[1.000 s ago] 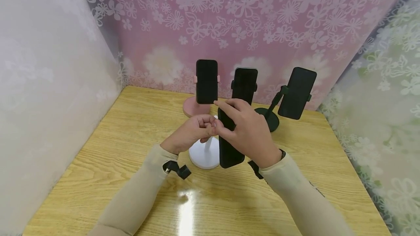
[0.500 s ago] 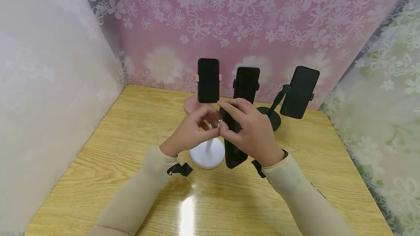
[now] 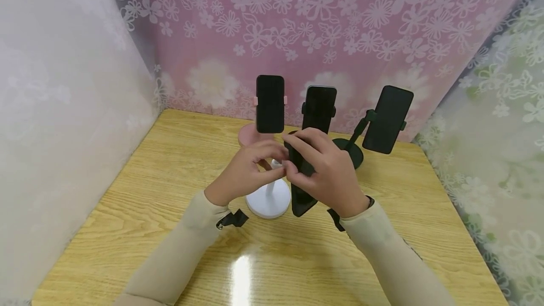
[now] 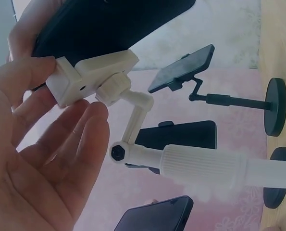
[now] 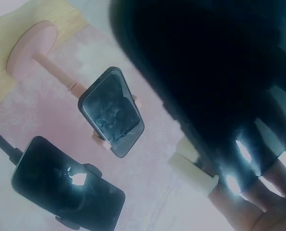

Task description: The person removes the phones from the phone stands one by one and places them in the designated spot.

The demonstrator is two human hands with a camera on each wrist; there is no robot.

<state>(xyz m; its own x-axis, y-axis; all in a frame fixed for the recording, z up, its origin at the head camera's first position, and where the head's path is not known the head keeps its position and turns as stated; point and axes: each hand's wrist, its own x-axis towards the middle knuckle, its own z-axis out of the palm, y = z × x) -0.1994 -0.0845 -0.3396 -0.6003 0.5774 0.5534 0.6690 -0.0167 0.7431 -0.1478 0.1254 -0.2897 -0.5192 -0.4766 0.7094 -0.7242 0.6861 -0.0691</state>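
While the pink-clamp phone (image 3: 270, 104), the black-clamp phone (image 3: 320, 102) and the dark-green-stand phone (image 3: 388, 119) already sit mounted along the back of the counter (image 3: 276, 259), a fourth, the held phone (image 3: 302, 200), is up at the head of the white stand (image 3: 268, 200) in front. Left hand (image 3: 243, 169) pinches the end of the white phone clamp (image 4: 95, 73); right hand (image 3: 329, 169) is curled over the held phone, fingertips of both nearly meeting. By the look of it, three of four are done and this one is partway: back against the clamp, but cannot tell whether both edges are gripped. Probably left: full seating, then letting go.

Head view gives the whole row but hides the clamp behind the hands. Left wrist shows it, plus the folding arm (image 4: 135, 124) and ribbed collar (image 4: 200, 163); white base out of frame there. Right wrist shows the held phone's dark face close up, with glare spots.
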